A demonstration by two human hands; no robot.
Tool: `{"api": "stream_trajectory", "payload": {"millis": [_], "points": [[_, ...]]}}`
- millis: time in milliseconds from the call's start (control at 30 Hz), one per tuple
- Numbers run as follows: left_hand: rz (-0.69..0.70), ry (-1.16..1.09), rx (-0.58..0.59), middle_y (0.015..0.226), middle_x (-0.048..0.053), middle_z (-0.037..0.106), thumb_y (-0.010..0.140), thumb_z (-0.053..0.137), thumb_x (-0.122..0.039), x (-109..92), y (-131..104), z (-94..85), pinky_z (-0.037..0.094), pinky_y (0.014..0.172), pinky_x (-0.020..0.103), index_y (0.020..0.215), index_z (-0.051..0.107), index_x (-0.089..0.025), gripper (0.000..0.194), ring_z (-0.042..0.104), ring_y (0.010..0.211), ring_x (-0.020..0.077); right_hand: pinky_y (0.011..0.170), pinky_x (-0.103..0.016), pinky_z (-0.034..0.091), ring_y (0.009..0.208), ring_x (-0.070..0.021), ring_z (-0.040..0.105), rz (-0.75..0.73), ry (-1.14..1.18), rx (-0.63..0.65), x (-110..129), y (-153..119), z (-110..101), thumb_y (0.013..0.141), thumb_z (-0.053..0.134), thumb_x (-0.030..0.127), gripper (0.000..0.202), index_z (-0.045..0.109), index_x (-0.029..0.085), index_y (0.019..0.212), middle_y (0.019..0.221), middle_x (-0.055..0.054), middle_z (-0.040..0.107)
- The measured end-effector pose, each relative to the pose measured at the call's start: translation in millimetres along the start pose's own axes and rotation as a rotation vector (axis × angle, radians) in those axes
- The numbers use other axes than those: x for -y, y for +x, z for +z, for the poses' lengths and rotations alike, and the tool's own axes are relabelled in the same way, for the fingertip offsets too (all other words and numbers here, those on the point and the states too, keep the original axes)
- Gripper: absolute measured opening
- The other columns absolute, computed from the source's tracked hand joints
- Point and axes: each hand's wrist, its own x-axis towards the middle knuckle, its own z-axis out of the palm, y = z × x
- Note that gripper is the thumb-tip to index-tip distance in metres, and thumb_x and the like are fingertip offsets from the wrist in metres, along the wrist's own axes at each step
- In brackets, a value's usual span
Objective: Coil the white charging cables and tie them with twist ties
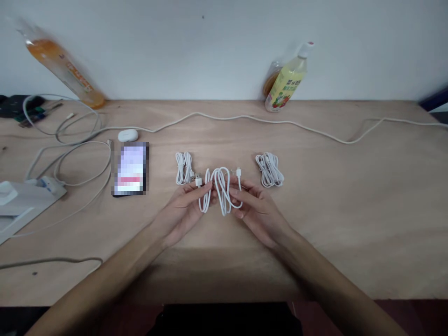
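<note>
Between my two hands is a loosely coiled white USB cable (224, 193), raised above the table (329, 200). My left hand (185, 205) pinches its left loops, near the USB plug. On the other side my right hand (257, 207) grips the right loops, with the smaller white connector standing up above its fingers. Some fingertips of both hands are hidden behind the coils. Just beyond my left hand lies a bundled white cable (180, 168). A thicker bundle of white cable (269, 169) lies beyond my right hand.
A phone (130, 169) with a blurred screen and a white earbud case (128, 135) lie to the left. A white power strip (24, 205) sits at the left edge among loose cords. An orange drink bottle (66, 72) and a yellow-labelled bottle (287, 81) stand by the wall.
</note>
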Motion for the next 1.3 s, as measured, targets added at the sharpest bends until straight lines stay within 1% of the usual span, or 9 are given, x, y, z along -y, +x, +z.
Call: {"api": "stream_trajectory", "payload": {"millis": [100, 200, 467, 700, 900, 1033, 1100, 1200, 1300], "points": [[0.034, 0.034, 0.011, 0.103, 0.011, 0.084, 0.094, 0.084, -0.026, 0.9, -0.6, 2.7, 0.059, 0.102, 0.038, 0.097, 0.085, -0.014, 0.012, 0.076, 0.107, 0.0254, 0.055, -0.022, 0.043, 0.070, -0.0113, 0.055, -0.007, 0.011, 0.026, 0.6, 0.4, 0.4, 0.069, 0.098, 0.028, 0.029, 0.086, 0.025, 0.096, 0.089, -0.001, 0.073], [0.039, 0.016, 0.000, 0.107, 0.011, 0.084, 0.095, 0.083, -0.026, 1.1, -1.8, 5.4, 0.059, 0.106, 0.042, 0.094, 0.082, -0.015, 0.011, 0.076, 0.114, 0.0280, 0.055, -0.022, 0.044, 0.069, -0.0119, 0.053, -0.020, 0.028, 0.025, 1.9, 0.2, 1.4, 0.069, 0.095, 0.027, 0.026, 0.086, 0.025, 0.094, 0.082, 0.000, 0.069], [0.016, -0.040, -0.057, 0.116, 0.013, 0.084, 0.103, 0.074, -0.024, -1.1, -0.5, 3.0, 0.064, 0.103, 0.048, 0.101, 0.076, -0.017, 0.008, 0.079, 0.118, 0.0322, 0.057, -0.026, 0.048, 0.074, -0.0160, 0.056, -0.153, 0.016, -0.086, 1.7, 0.2, 1.0, 0.077, 0.083, 0.025, 0.010, 0.080, 0.025, 0.087, 0.084, -0.002, 0.067], [0.009, 0.065, -0.131, 0.117, 0.014, 0.084, 0.106, 0.069, -0.024, -5.3, -2.5, 8.8, 0.069, 0.096, 0.045, 0.110, 0.074, -0.016, 0.010, 0.081, 0.117, 0.0325, 0.055, -0.025, 0.046, 0.074, -0.0169, 0.061, -0.163, 0.003, -0.165, -1.1, 3.7, -3.1, 0.077, 0.086, 0.033, 0.021, 0.081, 0.025, 0.096, 0.088, -0.003, 0.077], [-0.028, -0.017, -0.031, 0.130, 0.019, 0.081, 0.098, 0.074, -0.012, -7.4, -4.1, 10.1, 0.065, 0.106, 0.055, 0.107, 0.075, -0.012, 0.010, 0.079, 0.123, 0.0372, 0.058, -0.024, 0.044, 0.074, -0.0139, 0.063, -0.090, 0.029, -0.140, 3.9, 1.0, 1.0, 0.072, 0.093, 0.036, 0.036, 0.084, 0.027, 0.106, 0.095, -0.001, 0.080], [-0.043, -0.031, 0.001, 0.142, 0.019, 0.076, 0.099, 0.072, -0.010, -8.0, -5.3, 9.0, 0.065, 0.106, 0.058, 0.114, 0.076, -0.013, 0.015, 0.076, 0.129, 0.0387, 0.058, -0.024, 0.043, 0.078, -0.0140, 0.064, -0.058, 0.014, -0.132, 4.3, 1.8, 1.7, 0.068, 0.097, 0.033, 0.035, 0.084, 0.028, 0.100, 0.100, -0.001, 0.081], [-0.055, -0.006, -0.005, 0.147, 0.018, 0.073, 0.100, 0.070, -0.010, -8.7, -6.0, 8.6, 0.066, 0.104, 0.058, 0.119, 0.076, -0.014, 0.020, 0.075, 0.129, 0.0384, 0.055, -0.023, 0.040, 0.073, -0.0126, 0.061, -0.067, 0.009, -0.123, 4.2, 2.4, 2.0, 0.068, 0.098, 0.032, 0.033, 0.084, 0.027, 0.097, 0.093, 0.000, 0.078], [-0.063, 0.036, -0.017, 0.152, 0.017, 0.070, 0.101, 0.069, -0.010, -9.5, -6.4, 7.3, 0.070, 0.098, 0.056, 0.125, 0.077, -0.016, 0.026, 0.077, 0.126, 0.0372, 0.048, -0.022, 0.029, 0.059, -0.0084, 0.044, -0.071, 0.013, -0.114, 5.4, 2.3, 2.7, 0.068, 0.098, 0.030, 0.033, 0.085, 0.027, 0.097, 0.076, 0.004, 0.068], [-0.067, 0.069, -0.010, 0.149, 0.018, 0.072, 0.100, 0.071, -0.011, -9.2, -5.6, 5.3, 0.073, 0.090, 0.049, 0.122, 0.080, -0.015, 0.024, 0.079, 0.121, 0.0357, 0.044, -0.023, 0.021, 0.055, -0.0069, 0.031, -0.054, -0.002, -0.091, 7.7, 1.1, 3.2, 0.068, 0.097, 0.029, 0.031, 0.085, 0.025, 0.096, 0.079, 0.003, 0.069]]}}
